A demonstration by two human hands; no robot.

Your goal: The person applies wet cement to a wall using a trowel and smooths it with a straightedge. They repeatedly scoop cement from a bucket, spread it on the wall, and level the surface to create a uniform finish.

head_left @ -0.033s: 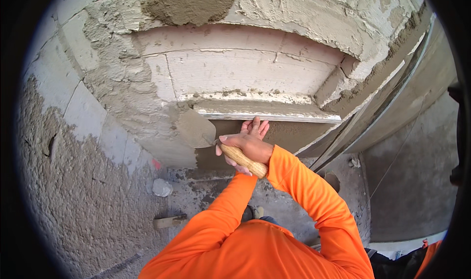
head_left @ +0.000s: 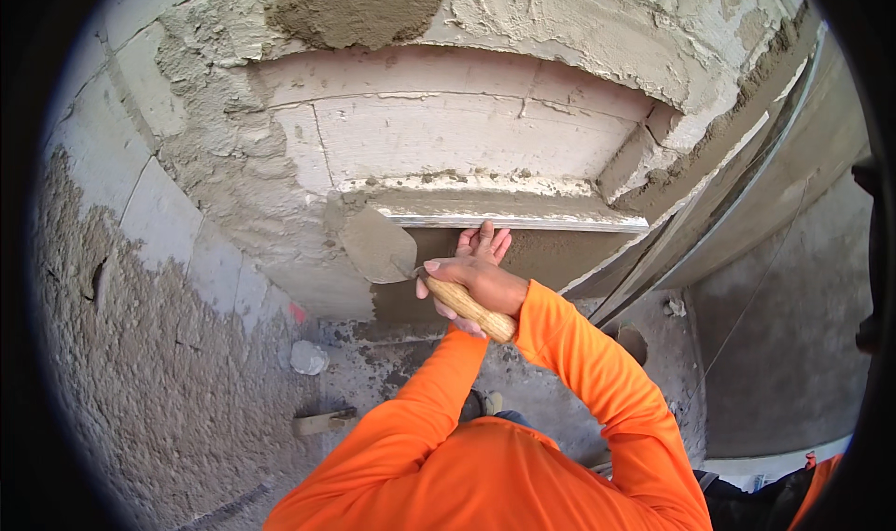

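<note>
My right hand (head_left: 478, 282) is closed round the wooden handle of a trowel (head_left: 378, 247). Its mortar-smeared blade points up-left and lies against the wall by the left end of a long metal straightedge (head_left: 551, 222). Below and partly behind the right hand is my left hand (head_left: 483, 242), its fingers bent up to the straightedge's lower edge and a fingertip overlapping it. The right hand hides most of the left palm. Along the top of the straightedge runs a band of grey mortar (head_left: 485, 204), on the sill of a recess (head_left: 467, 134) in the block wall.
A patch of darker wet mortar (head_left: 359, 8) is above the recess. Rough-plastered wall (head_left: 159, 372) curves down the left. On the floor are a whitish lump (head_left: 308, 357) and a tool with a pale handle (head_left: 322, 423). A smooth grey wall (head_left: 784, 326) stands at right.
My right hand and the trowel have shifted slightly right and down. The left hand and the straightedge stay where they were.
</note>
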